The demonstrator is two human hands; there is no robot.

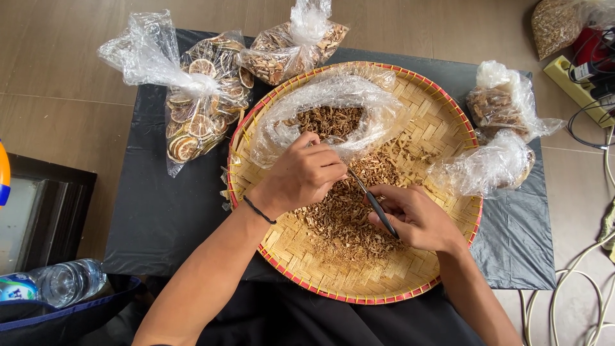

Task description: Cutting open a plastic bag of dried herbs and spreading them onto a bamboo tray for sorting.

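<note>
From the head camera, a big round woven tray (442,128) sits on a black sheet (166,211) on the floor. A pile of brown dried bits (346,218) lies in the middle of the tray. The left hand (306,174) is curled tight, pinching something small just above the pile; what it is cannot be seen. The right hand (416,218) is closed around a thin dark tool (377,208), and its tip points at the left hand's fingers. An open clear bag (333,106) with more brown bits lies on the tray behind the hands. A bag of dried fruit slices (198,109) rests beside the tray.
</note>
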